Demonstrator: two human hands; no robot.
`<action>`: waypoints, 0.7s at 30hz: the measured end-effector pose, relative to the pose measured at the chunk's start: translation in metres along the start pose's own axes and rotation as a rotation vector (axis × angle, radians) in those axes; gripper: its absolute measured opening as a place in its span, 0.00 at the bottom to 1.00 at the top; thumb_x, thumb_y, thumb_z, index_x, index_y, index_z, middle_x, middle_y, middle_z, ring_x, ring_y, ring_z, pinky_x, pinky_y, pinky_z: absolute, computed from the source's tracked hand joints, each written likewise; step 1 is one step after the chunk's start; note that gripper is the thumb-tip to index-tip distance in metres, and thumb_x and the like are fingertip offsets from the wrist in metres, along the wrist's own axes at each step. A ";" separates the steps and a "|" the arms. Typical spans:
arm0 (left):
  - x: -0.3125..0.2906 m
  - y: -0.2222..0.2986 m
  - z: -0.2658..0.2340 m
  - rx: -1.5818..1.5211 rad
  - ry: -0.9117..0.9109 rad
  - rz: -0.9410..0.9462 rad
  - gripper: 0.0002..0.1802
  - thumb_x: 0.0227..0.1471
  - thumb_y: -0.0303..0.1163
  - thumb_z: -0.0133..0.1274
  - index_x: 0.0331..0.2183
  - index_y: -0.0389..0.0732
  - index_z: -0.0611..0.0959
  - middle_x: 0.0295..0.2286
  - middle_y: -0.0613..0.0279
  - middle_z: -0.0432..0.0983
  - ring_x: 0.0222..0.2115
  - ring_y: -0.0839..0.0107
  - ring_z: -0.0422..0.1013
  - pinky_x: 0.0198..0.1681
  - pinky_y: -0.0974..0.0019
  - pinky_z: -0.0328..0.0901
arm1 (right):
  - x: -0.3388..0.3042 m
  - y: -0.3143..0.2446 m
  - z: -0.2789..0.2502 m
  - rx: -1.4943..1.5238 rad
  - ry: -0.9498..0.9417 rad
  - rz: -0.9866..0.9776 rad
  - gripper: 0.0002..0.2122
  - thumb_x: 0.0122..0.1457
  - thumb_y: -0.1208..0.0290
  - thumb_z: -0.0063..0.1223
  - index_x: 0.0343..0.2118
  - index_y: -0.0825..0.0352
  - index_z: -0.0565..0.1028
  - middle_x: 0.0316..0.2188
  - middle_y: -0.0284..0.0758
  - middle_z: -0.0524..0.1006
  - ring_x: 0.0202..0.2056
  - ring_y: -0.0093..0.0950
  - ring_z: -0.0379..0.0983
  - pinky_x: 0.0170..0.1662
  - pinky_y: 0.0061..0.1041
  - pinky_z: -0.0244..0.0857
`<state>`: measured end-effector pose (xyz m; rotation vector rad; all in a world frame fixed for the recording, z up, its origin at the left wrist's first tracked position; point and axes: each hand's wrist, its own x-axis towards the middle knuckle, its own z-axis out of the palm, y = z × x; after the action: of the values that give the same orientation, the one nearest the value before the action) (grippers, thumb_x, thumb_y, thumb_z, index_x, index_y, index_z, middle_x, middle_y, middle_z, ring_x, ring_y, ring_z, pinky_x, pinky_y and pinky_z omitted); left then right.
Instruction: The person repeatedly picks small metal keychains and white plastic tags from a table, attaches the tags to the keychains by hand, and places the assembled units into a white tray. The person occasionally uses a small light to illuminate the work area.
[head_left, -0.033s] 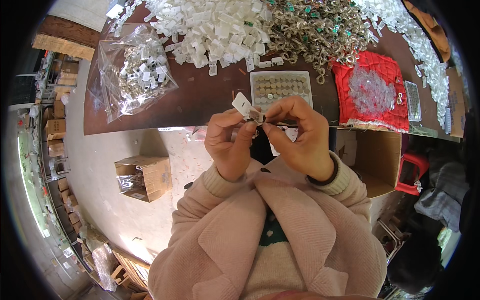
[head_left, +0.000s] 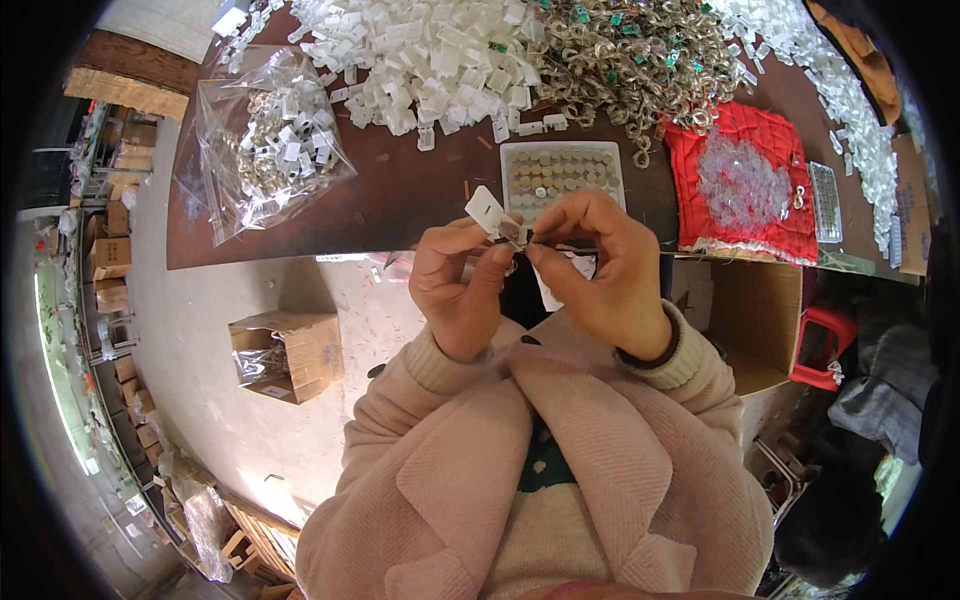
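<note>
My left hand [head_left: 458,290] pinches a small white plastic casing [head_left: 486,212] with a dark slot in its flap, held up in front of the table's near edge. Thumb and forefinger of my right hand [head_left: 606,272] are closed together at the casing's right side, where small thin parts show. Exactly what those right fingertips grip is too small to make out. Just beyond my hands lies a white tray [head_left: 612,165] with rows of round, coin-like discs [head_left: 560,172], partly hidden by my right fingers.
White plastic casings [head_left: 420,65] and coiled wires with green bits [head_left: 630,65] are heaped at the back. At left is a clear bag of parts [head_left: 285,140]. Clear pieces [head_left: 742,180] lie on red cloth [head_left: 795,235] at right. Cardboard boxes [head_left: 312,355] stand below the table.
</note>
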<state>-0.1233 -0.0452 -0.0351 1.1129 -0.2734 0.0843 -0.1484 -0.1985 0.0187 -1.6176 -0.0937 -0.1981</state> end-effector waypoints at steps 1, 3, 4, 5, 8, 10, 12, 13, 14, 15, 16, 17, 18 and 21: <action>0.001 0.000 -0.001 0.019 -0.039 0.038 0.13 0.55 0.18 0.57 0.42 0.37 0.74 0.40 0.54 0.79 0.31 0.81 0.71 0.30 0.78 0.66 | 0.002 0.001 -0.001 0.063 -0.007 0.046 0.09 0.54 0.86 0.58 0.37 0.71 0.73 0.33 0.32 0.77 0.37 0.19 0.76 0.42 0.19 0.70; 0.001 -0.001 -0.002 -0.057 -0.016 -0.018 0.12 0.56 0.19 0.56 0.42 0.38 0.73 0.39 0.54 0.79 0.29 0.82 0.70 0.27 0.80 0.64 | 0.008 0.004 -0.003 0.208 -0.016 0.117 0.08 0.53 0.84 0.60 0.34 0.71 0.73 0.30 0.34 0.80 0.36 0.20 0.79 0.40 0.21 0.72; 0.000 0.000 -0.004 -0.117 -0.009 -0.065 0.12 0.57 0.19 0.55 0.42 0.38 0.73 0.38 0.54 0.80 0.28 0.82 0.70 0.25 0.80 0.63 | 0.008 0.006 -0.002 0.260 -0.030 0.152 0.09 0.53 0.84 0.60 0.35 0.70 0.73 0.31 0.34 0.80 0.36 0.20 0.78 0.40 0.21 0.72; 0.000 0.001 -0.005 -0.177 0.001 -0.111 0.11 0.57 0.20 0.55 0.42 0.39 0.73 0.38 0.55 0.80 0.26 0.83 0.69 0.24 0.80 0.62 | 0.008 0.009 -0.001 0.312 -0.045 0.188 0.09 0.53 0.84 0.61 0.36 0.70 0.74 0.31 0.34 0.80 0.37 0.20 0.78 0.40 0.21 0.72; -0.002 0.003 -0.009 -0.332 0.017 -0.265 0.10 0.59 0.21 0.53 0.41 0.41 0.73 0.37 0.56 0.80 0.22 0.85 0.66 0.21 0.81 0.58 | 0.005 0.019 0.009 0.253 -0.034 0.109 0.12 0.52 0.83 0.62 0.40 0.69 0.76 0.33 0.35 0.81 0.37 0.21 0.78 0.40 0.22 0.72; -0.002 0.001 -0.010 -0.345 0.025 -0.280 0.09 0.59 0.22 0.53 0.41 0.43 0.73 0.36 0.57 0.81 0.20 0.87 0.64 0.19 0.81 0.55 | 0.000 0.024 0.017 0.091 0.001 -0.003 0.13 0.52 0.83 0.62 0.42 0.68 0.77 0.35 0.36 0.81 0.36 0.24 0.79 0.40 0.23 0.73; -0.003 -0.003 -0.010 -0.299 0.048 -0.315 0.09 0.59 0.22 0.52 0.41 0.43 0.73 0.36 0.57 0.81 0.19 0.88 0.62 0.19 0.81 0.54 | -0.006 0.027 0.018 -0.139 0.052 -0.118 0.15 0.51 0.83 0.62 0.43 0.67 0.79 0.36 0.38 0.82 0.36 0.28 0.80 0.40 0.25 0.73; -0.003 -0.004 -0.011 -0.278 0.058 -0.333 0.08 0.60 0.23 0.52 0.41 0.43 0.73 0.36 0.58 0.81 0.19 0.88 0.62 0.19 0.81 0.53 | -0.009 0.027 0.015 -0.148 0.011 -0.098 0.14 0.52 0.84 0.61 0.44 0.68 0.79 0.37 0.38 0.82 0.37 0.28 0.79 0.42 0.24 0.72; -0.002 -0.006 -0.012 -0.246 0.080 -0.373 0.08 0.60 0.24 0.52 0.42 0.44 0.73 0.35 0.57 0.80 0.19 0.89 0.62 0.17 0.82 0.51 | -0.012 0.027 0.011 -0.163 -0.024 -0.085 0.14 0.53 0.84 0.60 0.44 0.69 0.79 0.38 0.39 0.82 0.38 0.28 0.79 0.43 0.24 0.71; -0.002 -0.006 -0.015 -0.272 0.080 -0.397 0.08 0.60 0.24 0.53 0.42 0.43 0.73 0.36 0.56 0.80 0.19 0.89 0.62 0.16 0.82 0.50 | -0.014 0.027 0.006 -0.183 -0.068 -0.063 0.13 0.55 0.85 0.59 0.44 0.70 0.79 0.39 0.39 0.82 0.39 0.28 0.79 0.45 0.24 0.71; -0.001 -0.006 -0.018 -0.299 0.082 -0.420 0.08 0.60 0.25 0.53 0.42 0.43 0.73 0.36 0.55 0.80 0.18 0.88 0.62 0.16 0.82 0.50 | -0.013 0.029 -0.001 -0.199 -0.061 -0.100 0.13 0.54 0.85 0.58 0.44 0.70 0.80 0.39 0.43 0.81 0.38 0.32 0.79 0.44 0.26 0.71; 0.000 -0.007 -0.021 -0.334 0.094 -0.447 0.08 0.60 0.25 0.53 0.42 0.43 0.73 0.36 0.54 0.80 0.18 0.88 0.62 0.15 0.82 0.49 | -0.012 0.031 -0.011 -0.309 0.020 -0.141 0.13 0.54 0.85 0.58 0.43 0.70 0.80 0.39 0.42 0.81 0.38 0.32 0.79 0.44 0.26 0.71; 0.002 -0.007 -0.025 -0.331 0.110 -0.447 0.09 0.61 0.25 0.52 0.43 0.42 0.74 0.37 0.51 0.80 0.20 0.86 0.66 0.14 0.82 0.48 | -0.008 0.033 -0.021 -0.432 0.082 -0.163 0.12 0.54 0.85 0.58 0.43 0.69 0.80 0.39 0.42 0.81 0.38 0.32 0.79 0.43 0.26 0.71; 0.003 -0.012 -0.031 -0.336 0.019 -0.467 0.06 0.63 0.27 0.49 0.43 0.41 0.74 0.39 0.51 0.77 0.26 0.79 0.71 0.14 0.84 0.50 | 0.000 0.045 -0.035 -0.586 0.205 -0.155 0.12 0.54 0.85 0.59 0.41 0.68 0.81 0.37 0.40 0.81 0.37 0.32 0.79 0.41 0.27 0.71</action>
<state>-0.1129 -0.0231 -0.0572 0.8170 -0.0031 -0.3544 -0.1429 -0.2358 -0.0236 -2.1624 -0.0002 -0.5485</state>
